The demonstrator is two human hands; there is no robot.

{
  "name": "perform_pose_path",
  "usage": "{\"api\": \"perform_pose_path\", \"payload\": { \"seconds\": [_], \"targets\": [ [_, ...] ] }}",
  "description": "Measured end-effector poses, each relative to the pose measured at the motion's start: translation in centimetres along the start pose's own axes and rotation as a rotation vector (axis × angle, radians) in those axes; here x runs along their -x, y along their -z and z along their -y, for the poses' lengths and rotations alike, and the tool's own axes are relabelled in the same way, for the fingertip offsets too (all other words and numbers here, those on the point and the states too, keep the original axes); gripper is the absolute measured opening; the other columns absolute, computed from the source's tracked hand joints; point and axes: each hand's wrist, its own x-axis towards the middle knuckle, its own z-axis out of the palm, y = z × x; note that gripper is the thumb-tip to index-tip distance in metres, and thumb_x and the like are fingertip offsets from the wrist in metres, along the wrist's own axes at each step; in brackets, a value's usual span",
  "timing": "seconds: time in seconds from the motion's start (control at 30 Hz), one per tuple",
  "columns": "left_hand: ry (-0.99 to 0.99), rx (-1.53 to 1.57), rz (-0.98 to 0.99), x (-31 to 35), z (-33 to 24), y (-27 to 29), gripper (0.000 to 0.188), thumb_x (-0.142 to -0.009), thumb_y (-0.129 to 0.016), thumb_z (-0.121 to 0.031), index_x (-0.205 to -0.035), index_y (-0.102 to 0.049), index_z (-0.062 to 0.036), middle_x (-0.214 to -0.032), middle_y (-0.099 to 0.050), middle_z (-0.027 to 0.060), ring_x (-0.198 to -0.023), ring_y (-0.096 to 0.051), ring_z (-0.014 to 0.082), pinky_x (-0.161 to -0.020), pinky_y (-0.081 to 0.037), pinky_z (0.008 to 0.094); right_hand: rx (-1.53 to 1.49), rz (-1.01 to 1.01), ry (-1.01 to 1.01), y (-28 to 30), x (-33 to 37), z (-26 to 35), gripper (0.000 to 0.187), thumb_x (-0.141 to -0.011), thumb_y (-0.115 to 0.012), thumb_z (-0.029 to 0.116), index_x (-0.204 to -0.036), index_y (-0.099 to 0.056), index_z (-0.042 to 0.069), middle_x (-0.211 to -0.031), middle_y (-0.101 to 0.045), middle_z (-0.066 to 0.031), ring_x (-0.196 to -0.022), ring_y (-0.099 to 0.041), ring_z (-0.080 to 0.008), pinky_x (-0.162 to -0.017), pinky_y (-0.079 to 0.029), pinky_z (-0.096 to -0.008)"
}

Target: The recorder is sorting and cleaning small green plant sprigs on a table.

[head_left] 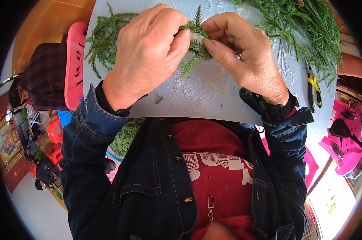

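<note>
Above the table's far half, my left hand [151, 52] is closed in a pinch on a green fir-like sprig [197, 27]. My right hand [249, 54] pinches the same sprig from the other side, thumb and forefinger close together. Its needled tips stick out upward and downward between both hands; the part inside the fingers is hidden. Left of my left hand lies a bunch of similar greenery [103, 42], partly covered by that hand. A larger heap of green sprigs [309, 28] spreads beyond my right hand.
Yellow-and-black pliers [314, 89] lie at the right of the grey table [225, 102], which carries white specks and a small green scrap [159, 99]. A pink stool [75, 66] stands against the left edge. More greenery [126, 138] sits below the table edge. People [45, 172] are farther left.
</note>
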Motion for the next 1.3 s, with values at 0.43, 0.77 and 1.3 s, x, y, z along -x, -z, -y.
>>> {"api": "perform_pose_path", "payload": {
  "seconds": [0.43, 0.77, 1.3],
  "targets": [
    [0.424, 0.363, 0.038, 1.3, 0.0, -0.6, 0.012, -0.076, -0.066, -0.003, -0.085, -0.06, 0.0008, -0.073, -0.059, 0.0032, -0.068, -0.052, 0.006, -0.057, -0.041, 0.0228, 0.072, 0.026, 0.148, -0.1, 0.4, -1.2, 0.017, -0.082, -0.059, -0.004, -0.097, -0.051, -0.002, -0.078, -0.056, -0.007, -0.072, -0.057, -0.0116, -0.064, -0.047, -0.0233],
    [0.866, 1.089, -0.033, 1.9, -2.1, 0.7, 0.017, -0.086, -0.059, -0.008, -0.095, -0.061, 0.0055, -0.09, -0.061, 0.0035, -0.08, -0.053, 0.0077, -0.073, -0.041, 0.0195, 0.207, -0.025, 0.232, -0.2, 0.5, -1.2, 0.021, -0.076, -0.061, -0.007, -0.093, -0.05, -0.001, -0.075, -0.053, -0.0102, -0.065, -0.056, -0.022, -0.058, -0.045, -0.0284],
    [0.944, 1.45, -0.316, 2.2, -3.2, -1.2, 0.014, -0.085, -0.059, -0.007, -0.093, -0.062, 0.0041, -0.087, -0.061, 0.0038, -0.083, -0.053, 0.0087, -0.078, -0.039, 0.0219, 0.281, -0.032, 0.274, -0.2, 0.3, 0.2, 0.022, -0.076, -0.061, -0.009, -0.094, -0.05, -0.001, -0.076, -0.053, -0.0096, -0.063, -0.055, -0.0205, -0.058, -0.045, -0.0277]
  ]
}}
